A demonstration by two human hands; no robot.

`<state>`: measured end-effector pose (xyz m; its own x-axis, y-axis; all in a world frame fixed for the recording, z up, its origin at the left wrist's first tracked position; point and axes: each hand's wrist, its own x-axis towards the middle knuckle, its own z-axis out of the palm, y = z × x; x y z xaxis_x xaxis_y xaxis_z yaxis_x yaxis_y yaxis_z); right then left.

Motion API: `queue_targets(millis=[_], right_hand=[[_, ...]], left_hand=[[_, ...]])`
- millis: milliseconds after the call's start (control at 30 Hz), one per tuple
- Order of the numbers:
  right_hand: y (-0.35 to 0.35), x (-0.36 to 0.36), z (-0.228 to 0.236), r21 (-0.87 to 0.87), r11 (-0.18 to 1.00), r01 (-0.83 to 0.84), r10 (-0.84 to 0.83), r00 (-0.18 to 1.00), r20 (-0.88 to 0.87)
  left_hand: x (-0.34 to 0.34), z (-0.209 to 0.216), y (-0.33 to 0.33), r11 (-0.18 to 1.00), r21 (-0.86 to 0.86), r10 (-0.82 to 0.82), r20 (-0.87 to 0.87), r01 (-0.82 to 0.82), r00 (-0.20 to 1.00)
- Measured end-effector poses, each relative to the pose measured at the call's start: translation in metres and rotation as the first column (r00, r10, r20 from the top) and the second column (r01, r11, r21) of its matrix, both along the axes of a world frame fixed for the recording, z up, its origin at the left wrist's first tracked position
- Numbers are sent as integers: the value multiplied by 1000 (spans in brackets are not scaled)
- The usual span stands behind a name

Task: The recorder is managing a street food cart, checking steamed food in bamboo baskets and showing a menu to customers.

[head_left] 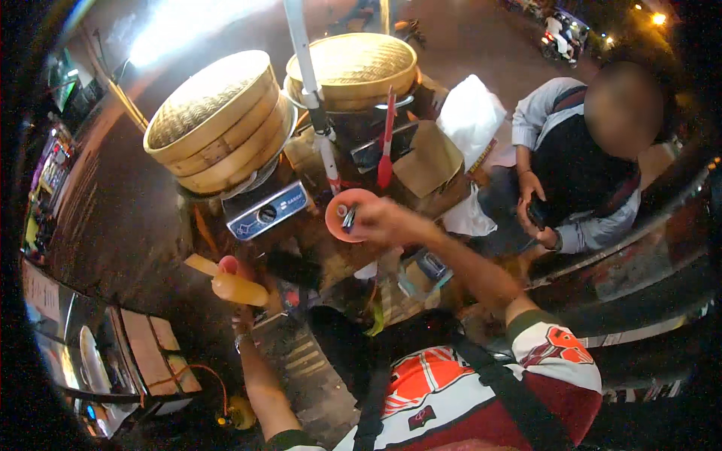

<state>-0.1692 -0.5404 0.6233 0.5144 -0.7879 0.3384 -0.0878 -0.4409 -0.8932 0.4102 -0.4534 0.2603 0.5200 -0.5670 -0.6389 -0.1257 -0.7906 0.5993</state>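
Note:
My left hand [247, 310] grips a yellow-orange squeeze bottle [235, 288], tilted with its pale nozzle pointing up-left, low beside the stall. My right hand [385, 221] reaches forward over the counter, its fingers pinched on a small dark metal object [348, 218]. That object sits over a small round orange dish [340, 201]; whether the hand also supports the dish I cannot tell. A blue-and-silver burner control panel [267, 211] lies just left of the dish.
Two stacked bamboo steamers [218, 124] [353, 69] stand at the back, with a white pole [310, 75] between them. Red tongs [386, 143], brown paper bags [430, 156] and a white plastic bag [470, 113] crowd the counter. A seated person [579, 173] holds a phone at right.

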Motion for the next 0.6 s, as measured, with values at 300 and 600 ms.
queue_targets(millis=[300,600], right_hand=[[-179,-50,124,-854,420,308,-806,559,-195],[-197,-29,127,-742,624,246,-780,266,-567]], left_hand=[[-18,12,-44,996,-24,-79,31,80,996],[-15,1,-32,998,7,-62,38,62,997]])
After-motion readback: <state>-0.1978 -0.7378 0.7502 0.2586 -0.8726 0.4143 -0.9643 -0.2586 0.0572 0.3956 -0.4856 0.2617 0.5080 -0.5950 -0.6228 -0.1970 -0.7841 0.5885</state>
